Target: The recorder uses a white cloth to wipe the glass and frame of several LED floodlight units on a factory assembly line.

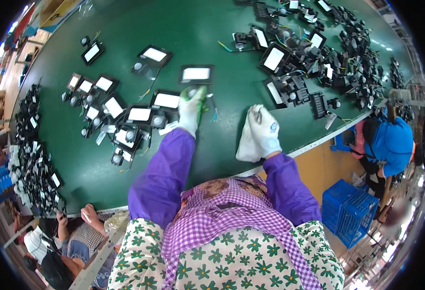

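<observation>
My left hand (190, 110), in a white glove with green on its fingers, closes around the round sensor of a small black floodlight (196, 74). The lamp's pale panel faces up beyond my fingertips, slightly blurred, and its wires trail to the right. To the right, my right hand (264, 126), in a white glove, is closed on a white cloth (247, 146) that hangs down to the green tabletop (222, 159). Just left of my left hand lies another floodlight (166, 100), panel up. Several more of these sensor floodlights, such as one floodlight (139, 114), lie in a loose group farther left.
A dense heap of black floodlights (338, 63) covers the far right of the table; another heap (36, 159) lines its left rim. A blue crate (350, 212) stands on the floor at right. One person (391, 140) sits at the right; another person's hand (90, 214) rests at the lower-left edge.
</observation>
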A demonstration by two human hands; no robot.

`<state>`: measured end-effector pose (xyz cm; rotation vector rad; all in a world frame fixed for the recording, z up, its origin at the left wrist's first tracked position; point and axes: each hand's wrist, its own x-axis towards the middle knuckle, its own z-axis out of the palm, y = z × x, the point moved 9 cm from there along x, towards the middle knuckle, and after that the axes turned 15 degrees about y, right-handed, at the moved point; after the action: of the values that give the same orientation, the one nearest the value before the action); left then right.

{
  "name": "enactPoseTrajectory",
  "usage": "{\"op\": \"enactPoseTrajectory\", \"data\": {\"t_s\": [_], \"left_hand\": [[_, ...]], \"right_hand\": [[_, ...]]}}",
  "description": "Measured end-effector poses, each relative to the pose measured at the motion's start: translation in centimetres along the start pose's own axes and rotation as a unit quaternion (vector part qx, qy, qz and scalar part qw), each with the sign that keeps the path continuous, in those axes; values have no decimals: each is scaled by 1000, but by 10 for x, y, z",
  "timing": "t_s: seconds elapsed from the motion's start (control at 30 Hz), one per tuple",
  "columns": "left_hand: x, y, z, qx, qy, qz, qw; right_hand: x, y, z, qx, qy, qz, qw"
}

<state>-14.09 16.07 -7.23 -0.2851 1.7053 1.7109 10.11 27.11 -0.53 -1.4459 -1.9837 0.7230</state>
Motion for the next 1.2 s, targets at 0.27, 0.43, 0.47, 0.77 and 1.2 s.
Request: {"op": "enactPoseTrajectory", "data": {"t_s": [0.27, 0.43, 0.47, 0.77, 1.2], "left_hand": [[-20, 3, -129, -9, 167, 60, 984], [-76, -18, -128, -96, 104, -208, 968], [-111, -26, -108, -86, 128, -269, 951], [-206, 44, 259, 433, -272, 655, 557], [-159, -69, 124, 602, -328, 577, 444]], "right_hand": [[-32, 48, -47, -51, -26, 124, 991], [-39, 78, -78, 34, 46, 223, 973], [-43, 84, -79, 39, 53, 242, 968], [-51, 91, -67, 21, 31, 206, 978], [-16, 68, -69, 97, 108, 139, 980]]}}
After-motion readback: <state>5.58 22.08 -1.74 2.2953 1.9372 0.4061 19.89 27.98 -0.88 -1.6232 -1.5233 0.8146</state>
